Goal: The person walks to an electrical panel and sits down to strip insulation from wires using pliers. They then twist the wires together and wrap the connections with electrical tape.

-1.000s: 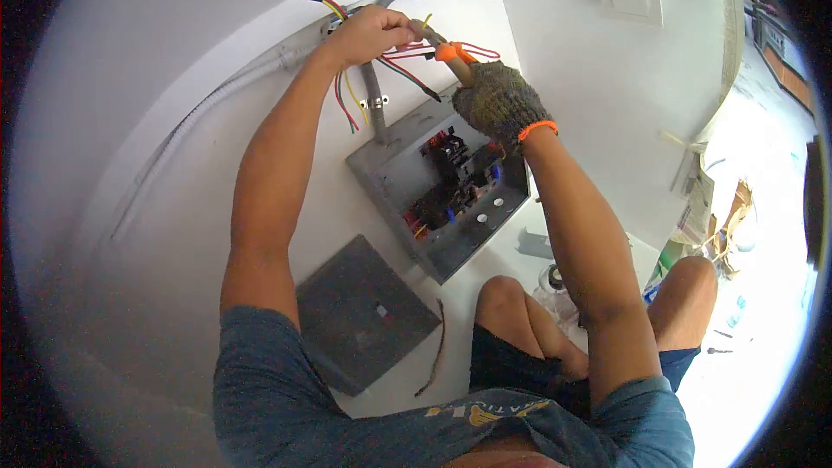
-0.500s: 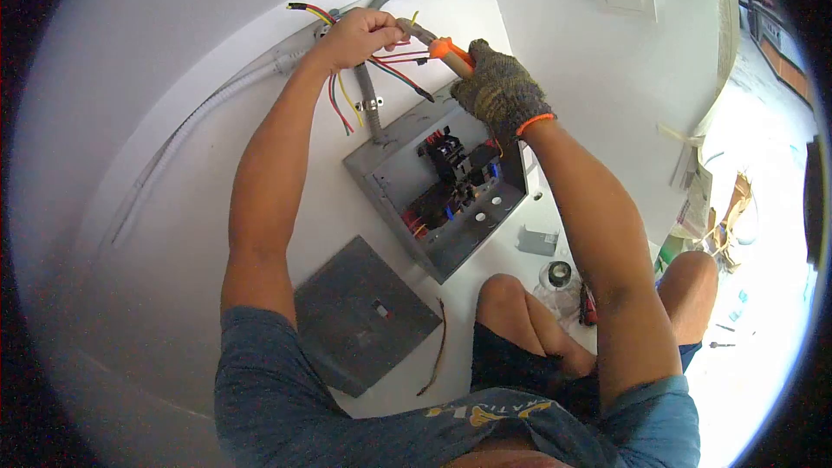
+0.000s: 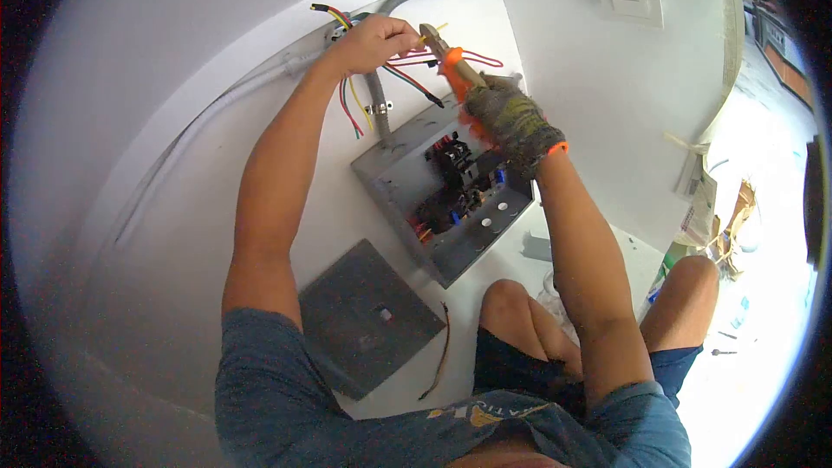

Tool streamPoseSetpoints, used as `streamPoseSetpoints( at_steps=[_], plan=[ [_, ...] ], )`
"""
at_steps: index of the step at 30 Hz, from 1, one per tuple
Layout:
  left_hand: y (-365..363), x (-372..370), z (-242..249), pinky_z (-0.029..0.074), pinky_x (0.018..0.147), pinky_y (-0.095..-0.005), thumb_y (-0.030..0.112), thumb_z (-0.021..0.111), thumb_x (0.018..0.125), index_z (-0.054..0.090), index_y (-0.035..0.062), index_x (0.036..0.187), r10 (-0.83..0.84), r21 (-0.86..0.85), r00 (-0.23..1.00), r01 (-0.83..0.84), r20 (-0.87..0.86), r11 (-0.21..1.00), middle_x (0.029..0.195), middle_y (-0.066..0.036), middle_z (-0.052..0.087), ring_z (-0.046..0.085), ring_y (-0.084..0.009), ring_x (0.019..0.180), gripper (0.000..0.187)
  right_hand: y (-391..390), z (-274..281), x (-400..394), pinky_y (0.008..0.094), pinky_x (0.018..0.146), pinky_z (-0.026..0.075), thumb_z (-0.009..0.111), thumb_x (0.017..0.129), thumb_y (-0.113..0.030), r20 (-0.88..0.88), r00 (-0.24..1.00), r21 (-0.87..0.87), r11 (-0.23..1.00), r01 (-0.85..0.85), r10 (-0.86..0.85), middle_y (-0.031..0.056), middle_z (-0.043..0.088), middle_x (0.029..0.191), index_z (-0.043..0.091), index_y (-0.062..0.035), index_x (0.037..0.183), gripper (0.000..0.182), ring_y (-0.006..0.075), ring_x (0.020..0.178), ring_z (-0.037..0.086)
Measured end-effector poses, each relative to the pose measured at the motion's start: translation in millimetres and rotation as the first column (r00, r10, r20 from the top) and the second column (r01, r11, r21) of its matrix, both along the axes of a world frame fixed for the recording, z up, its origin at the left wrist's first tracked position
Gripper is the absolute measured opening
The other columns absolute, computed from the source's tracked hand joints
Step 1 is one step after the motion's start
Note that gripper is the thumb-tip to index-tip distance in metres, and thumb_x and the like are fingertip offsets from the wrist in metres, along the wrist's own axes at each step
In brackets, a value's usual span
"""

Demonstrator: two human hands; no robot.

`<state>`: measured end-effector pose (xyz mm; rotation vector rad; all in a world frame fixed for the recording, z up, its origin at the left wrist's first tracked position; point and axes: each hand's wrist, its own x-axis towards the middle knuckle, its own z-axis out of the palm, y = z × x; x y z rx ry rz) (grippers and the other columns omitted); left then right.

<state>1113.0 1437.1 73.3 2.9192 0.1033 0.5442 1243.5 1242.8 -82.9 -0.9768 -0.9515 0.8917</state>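
Fingers (image 3: 405, 38) of the left hand (image 3: 373, 45) pinch a yellow wire (image 3: 443, 27) at the pliers (image 3: 436, 42), on the far side of the box (image 3: 411, 172).
Gloved right hand (image 3: 513, 118) grips the pliers; were they to slip on the wire, the jaws could nick the bare fingertips just beside them.

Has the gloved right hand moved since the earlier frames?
Yes. Judged against the white wall switch, the gloved right hand, gripping the pliers, now sits lower in the view than in either earlier picture.
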Motion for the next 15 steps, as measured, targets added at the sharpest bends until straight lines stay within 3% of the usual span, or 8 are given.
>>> streamPoseSetpoints(
  at_steps=[1,2,3,8,10,12,14,15],
  plan=[
    [1,0,1,0.044,0.066,-0.0233,0.023,0.061,0.098,0.072,0.0009,0.105,-0.005,-0.026,1.000,0.004,-0.004,1.000,0.080,0.002,0.064,0.055,-0.0049,0.074,0.025,10,-5,1,0.0508,0.079,0.053,0.066,0.088,-0.027,0.509,0.677,0.233,0.842,0.486,-0.531,0.0199,0.068,0.095,0.053,-0.0084,0.128,0.045,0.0345,0.088,0.068],
    [2,1,1,0.044,0.065,-0.0230,0.024,0.061,0.098,0.072,0.0018,0.105,-0.011,-0.052,1.000,0.011,-0.007,0.999,0.079,0.003,0.063,0.054,-0.0050,0.073,0.026,16,-7,1,0.0511,0.081,0.052,0.066,0.088,-0.026,0.642,-0.083,0.637,0.470,0.611,-0.762,0.0188,0.067,0.097,0.054,-0.0091,0.126,0.043,0.0331,0.091,0.067],
    [-1,-1,1,0.044,0.065,-0.0230,0.024,0.061,0.098,0.072,0.0018,0.105,-0.011,-0.056,1.000,0.010,-0.010,0.998,0.079,0.003,0.063,0.054,-0.0050,0.073,0.026,-7,12,-11,0.0502,0.086,0.051,0.069,0.084,-0.026,0.697,-0.197,0.608,0.423,0.672,-0.689,0.0187,0.065,0.100,0.056,-0.0076,0.117,0.040,0.0355,0.097,0.065],
    [-10,-8,19,0.040,0.063,-0.0214,0.026,0.058,0.099,0.072,0.0044,0.111,-0.015,-0.408,0.997,-0.016,-0.072,0.913,0.081,0.000,0.061,0.051,-0.0058,0.071,0.029,-12,38,-4,0.0478,0.087,0.051,0.069,0.083,-0.026,0.784,0.037,0.438,0.595,0.674,-0.620,0.0186,0.066,0.103,0.057,-0.0065,0.111,0.036,0.0382,0.099,0.064],
    [-5,-5,9,0.038,0.062,-0.0215,0.026,0.059,0.098,0.071,0.0027,0.115,-0.045,-0.442,0.999,0.028,-0.029,0.897,0.084,0.000,0.062,0.049,-0.0055,0.070,0.031,-11,45,3,0.0476,0.088,0.051,0.065,0.084,-0.029,0.826,0.251,0.259,0.736,0.625,-0.504,0.0200,0.067,0.104,0.058,-0.0047,0.109,0.035,0.0385,0.100,0.065],
    [5,0,-6,0.040,0.064,-0.0227,0.028,0.059,0.098,0.071,0.0021,0.117,-0.154,0.069,0.980,0.147,0.125,0.987,0.086,-0.001,0.063,0.049,-0.0069,0.071,0.034,4,29,9,0.0477,0.088,0.051,0.062,0.085,-0.032,0.814,0.243,0.285,0.728,0.624,-0.528,0.0228,0.067,0.102,0.060,-0.0040,0.106,0.035,0.0396,0.098,0.065],
    [-1,-2,4,0.044,0.070,-0.0245,0.028,0.059,0.098,0.070,0.0020,0.117,-0.011,0.066,0.998,0.007,0.062,0.998,0.089,-0.002,0.065,0.053,-0.0081,0.078,0.034,7,7,5,0.0485,0.089,0.051,0.060,0.085,-0.032,0.607,0.175,0.533,0.560,0.634,-0.776,0.0237,0.067,0.102,0.061,-0.0040,0.105,0.034,0.0390,0.097,0.066],
    [-12,-5,6,0.045,0.073,-0.0259,0.027,0.059,0.098,0.071,0.0023,0.116,0.065,0.058,0.993,-0.070,0.099,0.996,0.090,-0.002,0.066,0.054,-0.0088,0.081,0.033,4,23,2,0.0485,0.090,0.051,0.059,0.087,-0.031,0.695,0.248,0.216,0.525,0.823,-0.675,0.0210,0.066,0.103,0.063,-0.0049,0.104,0.031,0.0361,0.098,0.065]
  ],
)
